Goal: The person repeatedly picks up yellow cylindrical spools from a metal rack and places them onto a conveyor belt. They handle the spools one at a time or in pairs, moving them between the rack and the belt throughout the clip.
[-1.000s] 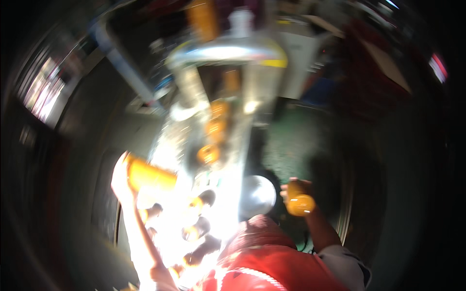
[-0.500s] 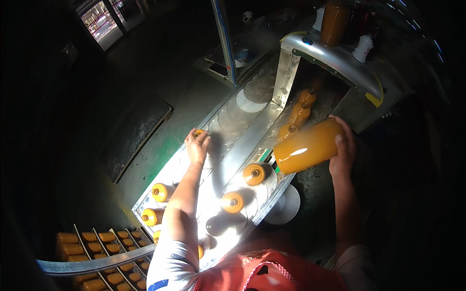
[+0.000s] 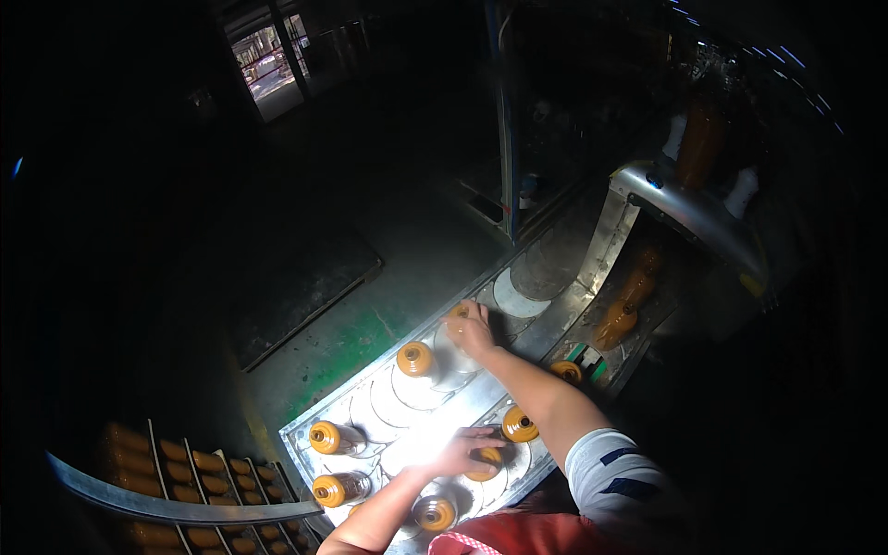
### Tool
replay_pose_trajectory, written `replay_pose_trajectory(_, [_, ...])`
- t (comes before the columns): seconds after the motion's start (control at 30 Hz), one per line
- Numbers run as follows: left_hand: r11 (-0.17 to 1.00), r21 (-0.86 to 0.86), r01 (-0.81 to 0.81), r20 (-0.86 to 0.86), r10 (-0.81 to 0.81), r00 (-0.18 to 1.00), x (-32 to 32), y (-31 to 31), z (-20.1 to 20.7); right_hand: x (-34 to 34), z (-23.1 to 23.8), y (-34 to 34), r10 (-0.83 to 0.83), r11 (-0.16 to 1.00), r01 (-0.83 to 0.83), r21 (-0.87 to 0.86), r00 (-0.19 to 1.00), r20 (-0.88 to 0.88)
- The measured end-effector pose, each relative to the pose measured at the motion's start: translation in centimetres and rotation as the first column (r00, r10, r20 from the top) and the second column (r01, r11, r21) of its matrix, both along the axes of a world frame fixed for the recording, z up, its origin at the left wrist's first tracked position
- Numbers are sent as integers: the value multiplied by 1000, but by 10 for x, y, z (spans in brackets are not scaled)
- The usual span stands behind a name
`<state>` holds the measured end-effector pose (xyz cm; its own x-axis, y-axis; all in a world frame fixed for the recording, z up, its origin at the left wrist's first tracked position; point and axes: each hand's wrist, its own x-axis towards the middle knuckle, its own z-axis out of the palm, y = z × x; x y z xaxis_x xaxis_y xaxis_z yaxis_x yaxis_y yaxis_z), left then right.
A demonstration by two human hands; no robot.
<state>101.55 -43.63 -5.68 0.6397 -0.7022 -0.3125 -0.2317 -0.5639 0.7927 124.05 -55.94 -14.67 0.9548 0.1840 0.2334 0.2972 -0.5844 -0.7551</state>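
Note:
My right hand (image 3: 473, 331) reaches across to the far row of a metal conveyor. Its fingers are closed round the top of an orange-brown bottle (image 3: 457, 313) standing there. Nearer to me, my left hand (image 3: 465, 453) grips the upper part of another orange bottle (image 3: 487, 462) in the near row. Beside the right hand, an orange bottle (image 3: 414, 358) stands upright by itself. Close to my left hand are one bottle (image 3: 520, 424) on its right and one (image 3: 435, 511) below it. The lower parts of both gripped bottles are partly hidden.
The conveyor carries round plates (image 3: 518, 294) in two rows, with a metal strip between. More bottles (image 3: 338, 437) stand at its left end. A metal hood (image 3: 689, 199) arches over bottles (image 3: 622, 314) at the right. Racks of orange pieces (image 3: 190, 486) stand lower left, behind a curved metal bar (image 3: 166, 507).
My right hand has brought its bottle from the right down to the far row. My left hand has let go of a far-row bottle and moved to a near-row one. The view has shifted.

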Motion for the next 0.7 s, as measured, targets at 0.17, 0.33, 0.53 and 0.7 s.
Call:
replay_pose_trajectory(0.17, [956,-220,193,142,-164,976,19,-11,-66,-11,33,-9,56,978,-48,-205,998,34])
replay_pose_trajectory(0.33, [954,-200,224,118,-203,972,41,-40,-50,-74,78,-86,-15,984,-16,180,986,169])
replay_pose_trajectory(0.53, [984,-159,80,60,-71,996,69,-63,-45,-166,117,-162,-289,899,178,401,928,236])
replay_pose_trajectory(0.7, [985,-144,-100,-35,96,995,99,-68,-55,-256,120,-212,-486,816,393,424,864,134])
